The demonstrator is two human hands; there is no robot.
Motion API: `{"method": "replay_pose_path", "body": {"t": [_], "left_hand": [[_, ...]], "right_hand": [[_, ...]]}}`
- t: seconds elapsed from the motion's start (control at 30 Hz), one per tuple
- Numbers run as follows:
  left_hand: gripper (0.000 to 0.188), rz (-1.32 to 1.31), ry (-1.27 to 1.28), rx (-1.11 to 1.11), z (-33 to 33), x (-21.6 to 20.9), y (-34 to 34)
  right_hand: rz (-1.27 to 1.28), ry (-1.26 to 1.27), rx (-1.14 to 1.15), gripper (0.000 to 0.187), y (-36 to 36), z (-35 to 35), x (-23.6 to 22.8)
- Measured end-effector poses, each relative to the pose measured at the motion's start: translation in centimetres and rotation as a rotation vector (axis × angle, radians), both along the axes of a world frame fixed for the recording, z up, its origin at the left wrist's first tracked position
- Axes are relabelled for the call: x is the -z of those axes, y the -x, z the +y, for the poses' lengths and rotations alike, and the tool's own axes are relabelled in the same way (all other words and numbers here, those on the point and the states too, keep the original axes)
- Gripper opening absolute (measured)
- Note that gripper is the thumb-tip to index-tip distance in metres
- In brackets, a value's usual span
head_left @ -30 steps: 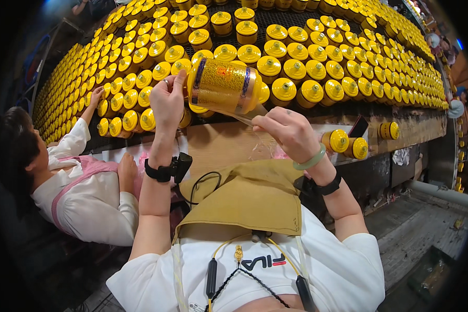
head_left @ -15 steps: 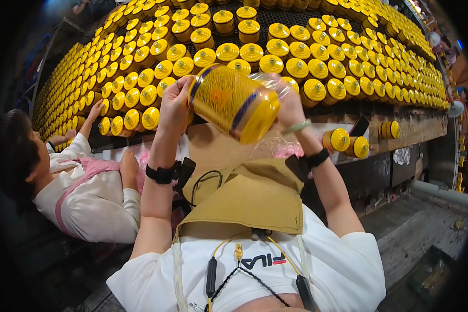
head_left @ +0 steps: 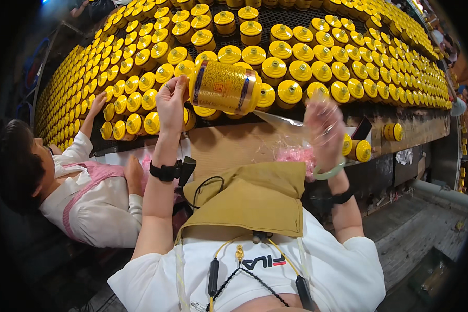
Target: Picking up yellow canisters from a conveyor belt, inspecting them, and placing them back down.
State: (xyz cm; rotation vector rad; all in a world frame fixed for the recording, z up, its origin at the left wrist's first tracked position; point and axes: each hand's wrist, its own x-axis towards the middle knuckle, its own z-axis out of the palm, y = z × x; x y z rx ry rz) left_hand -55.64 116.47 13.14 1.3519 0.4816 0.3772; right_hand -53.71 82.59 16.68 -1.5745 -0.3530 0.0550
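A yellow canister [head_left: 223,87], with a gold patterned band and dark blue stripes, lies on its side in the air in front of my chest. My left hand [head_left: 170,106] grips it by its left end between thumb and fingers. A strip of clear plastic film [head_left: 279,121] stretches from the canister's right end to my right hand [head_left: 325,125]. That hand is closed on the film and smeared by motion. On the bench below lies brown cardboard [head_left: 218,143], with pink plastic scraps [head_left: 296,155] beside my right hand.
Rows of yellow canisters [head_left: 300,70] stand upright on a black mesh surface [head_left: 275,18] beyond my hands. A few canisters [head_left: 363,151] lie on their sides at the right, near a dark phone-like slab [head_left: 361,127]. A co-worker [head_left: 96,200] in white sits at my left, one hand [head_left: 97,102] by the canisters.
My right hand has moved away to the right and down, drawing the film out from the canister. The canister has turned closer to level and shifted slightly up and left.
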Motion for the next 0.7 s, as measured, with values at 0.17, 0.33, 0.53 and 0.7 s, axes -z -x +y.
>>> {"method": "replay_pose_path", "body": {"t": [0.17, 0.33, 0.53, 0.7], "left_hand": [[0.02, 0.002, -0.037, -0.2, 1.2, -0.1, -5.3], [0.019, -0.16, -0.304, -0.209, 2.3, -1.3, -17.6], [0.011, -0.417, -0.922, -0.035, -5.1, 5.1, -37.5], [0.014, -0.269, -1.014, 0.202, -9.2, 14.2, -48.2]], "right_hand": [[0.245, 1.757, -0.82, 0.038, 7.4, -11.1, 22.1], [0.523, 1.403, -0.351, 0.015, 5.1, -8.4, 16.8], [0.33, 1.185, -0.111, 0.024, 2.4, -7.4, 18.3], [0.219, 0.99, -0.003, 0.018, -0.3, -5.8, 15.3]]}}
